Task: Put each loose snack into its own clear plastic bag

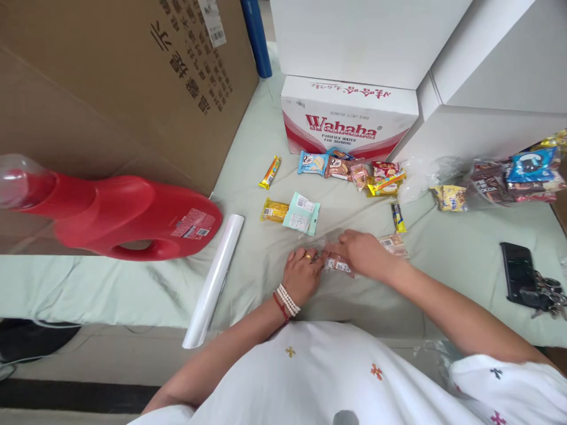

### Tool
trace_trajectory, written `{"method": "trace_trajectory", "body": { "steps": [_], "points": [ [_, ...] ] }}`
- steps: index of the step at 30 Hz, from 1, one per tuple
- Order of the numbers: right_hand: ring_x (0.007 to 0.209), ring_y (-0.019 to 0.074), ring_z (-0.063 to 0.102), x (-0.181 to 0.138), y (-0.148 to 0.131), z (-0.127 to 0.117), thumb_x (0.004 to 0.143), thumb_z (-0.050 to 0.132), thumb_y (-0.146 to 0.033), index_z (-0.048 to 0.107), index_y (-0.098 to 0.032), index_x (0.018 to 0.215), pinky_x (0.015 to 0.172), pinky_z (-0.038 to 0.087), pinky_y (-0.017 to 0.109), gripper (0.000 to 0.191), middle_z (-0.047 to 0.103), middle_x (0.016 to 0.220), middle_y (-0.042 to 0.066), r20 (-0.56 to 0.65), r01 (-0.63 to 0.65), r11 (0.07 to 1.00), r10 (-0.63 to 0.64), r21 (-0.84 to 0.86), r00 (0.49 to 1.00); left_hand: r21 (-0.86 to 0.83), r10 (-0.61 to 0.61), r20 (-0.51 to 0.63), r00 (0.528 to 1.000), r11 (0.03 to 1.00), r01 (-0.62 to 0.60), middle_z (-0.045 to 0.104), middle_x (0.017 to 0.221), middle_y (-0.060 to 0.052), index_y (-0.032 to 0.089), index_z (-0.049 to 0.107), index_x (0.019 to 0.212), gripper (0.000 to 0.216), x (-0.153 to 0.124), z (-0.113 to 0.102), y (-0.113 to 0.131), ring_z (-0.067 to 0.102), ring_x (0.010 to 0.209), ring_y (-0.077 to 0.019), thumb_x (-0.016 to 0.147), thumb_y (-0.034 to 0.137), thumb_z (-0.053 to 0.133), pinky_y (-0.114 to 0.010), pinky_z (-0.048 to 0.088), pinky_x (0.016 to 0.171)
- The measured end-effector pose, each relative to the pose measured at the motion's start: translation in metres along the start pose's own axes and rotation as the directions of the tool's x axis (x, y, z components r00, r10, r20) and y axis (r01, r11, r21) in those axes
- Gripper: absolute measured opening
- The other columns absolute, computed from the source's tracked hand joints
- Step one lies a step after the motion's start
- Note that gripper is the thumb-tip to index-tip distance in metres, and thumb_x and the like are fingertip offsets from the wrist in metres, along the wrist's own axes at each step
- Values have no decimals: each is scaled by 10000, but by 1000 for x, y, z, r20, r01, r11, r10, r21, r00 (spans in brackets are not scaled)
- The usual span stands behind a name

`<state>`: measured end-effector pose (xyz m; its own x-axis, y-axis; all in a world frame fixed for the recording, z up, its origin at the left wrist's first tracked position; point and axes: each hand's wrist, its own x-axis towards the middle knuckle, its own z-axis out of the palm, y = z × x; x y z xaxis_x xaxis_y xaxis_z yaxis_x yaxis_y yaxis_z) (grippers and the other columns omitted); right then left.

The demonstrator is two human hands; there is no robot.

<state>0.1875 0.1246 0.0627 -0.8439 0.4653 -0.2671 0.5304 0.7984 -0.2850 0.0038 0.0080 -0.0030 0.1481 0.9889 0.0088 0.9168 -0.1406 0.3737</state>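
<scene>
Close together near the table's front edge, my hands are at a small pinkish-brown snack packet (337, 264) with thin clear plastic (330, 237) around it. My left hand (302, 273) has curled fingers closed at the plastic's left side. Bent over from the right, my right hand (361, 252) has its fingertips pressed together on the plastic above the packet. Partly behind my right wrist lies another pinkish packet (395, 245). Just beyond my hands are a pale green packet (303, 213) and a yellow packet (273, 210), touching each other.
Several snack packets (339, 167) lie before a Wahaha carton (349, 121). On the right are a plastic bag of snacks (491, 183), a phone (518, 273) and keys (551, 290). A white roll (213, 280), red detergent bottle (137, 218) and large cardboard box (119, 88) occupy the left.
</scene>
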Motion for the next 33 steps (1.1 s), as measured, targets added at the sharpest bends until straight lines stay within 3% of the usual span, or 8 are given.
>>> {"method": "trace_trajectory", "body": {
  "steps": [5, 8, 14, 20, 23, 27, 31, 33],
  "points": [
    [1024, 264, 544, -36, -25, 47, 934, 480, -48, 543, -207, 1509, 918, 457, 382, 599, 656, 1099, 142, -51, 59, 995, -63, -78, 997, -392, -139, -236, 962, 919, 37, 695, 1049, -88, 208, 705, 931, 241, -5, 9, -21, 605, 954, -232, 858, 95, 505, -408, 486, 889],
    [1035, 286, 506, -41, -27, 63, 917, 493, -35, 526, -235, 1525, 882, 458, 398, 640, 616, 1089, 148, -77, 41, 993, -50, -114, 996, -492, -467, -339, 817, 828, 269, 642, 1067, -110, 182, 643, 1046, 230, -4, 0, -32, 606, 921, -228, 888, 173, 476, -376, 507, 821],
    [1034, 292, 478, -39, -28, 67, 898, 505, -19, 565, -251, 1489, 846, 466, 389, 638, 569, 1057, 143, -125, 23, 994, -36, -105, 991, -427, -345, 137, 929, 825, 369, 609, 769, -48, 191, 648, 739, 227, 4, -35, -16, 601, 776, -210, 833, 397, 659, -300, 439, 684],
    [1238, 317, 442, -48, -22, 78, 851, 476, 32, 624, -196, 1406, 1020, 473, 473, 617, 541, 1254, 180, -171, 75, 997, -70, 23, 983, -839, -199, 498, 844, 134, 527, 719, 795, -61, 122, 712, 1017, 361, 24, -31, 16, 474, 492, -96, 889, 415, 546, -238, 359, 498],
    [1413, 340, 351, -64, -15, 82, 876, 452, 9, 569, -168, 1450, 1090, 447, 539, 612, 498, 1419, 201, -241, 117, 983, -81, 141, 967, -820, -204, 352, 913, 403, 406, 769, 900, -97, 147, 746, 1107, 346, 35, -15, 32, 600, 617, -144, 923, 285, 488, -276, 478, 604],
    [1222, 280, 578, -81, -4, 85, 1026, 375, -189, 564, -244, 1435, 1002, 532, 488, 454, 659, 1244, 136, -362, 8, 926, 139, 376, 922, -331, -111, 130, 985, 932, 148, 760, 1023, -89, 240, 768, 1142, 313, 38, -1, 45, 676, 832, -211, 966, 230, 510, -335, 519, 763],
    [1139, 354, 556, -71, 0, 84, 1011, 492, -355, 598, -181, 1401, 964, 509, 548, 440, 624, 1222, 197, -471, -477, 817, 576, 324, 667, -36, -113, 34, 993, 993, 114, 689, 1100, -105, 287, 680, 1310, 353, 38, -3, 48, 649, 923, -245, 990, 281, 532, -360, 491, 797],
    [1299, 424, 425, -62, -1, 79, 952, 594, -329, 642, -140, 1320, 1043, 424, 618, 416, 527, 1393, 240, -483, -551, 808, 574, 207, 661, 14, -179, -76, 981, 983, 181, 619, 1274, -167, 245, 577, 1426, 512, 41, -8, 45, 592, 1128, -326, 934, 369, 646, -444, 470, 915]
  ]
}}
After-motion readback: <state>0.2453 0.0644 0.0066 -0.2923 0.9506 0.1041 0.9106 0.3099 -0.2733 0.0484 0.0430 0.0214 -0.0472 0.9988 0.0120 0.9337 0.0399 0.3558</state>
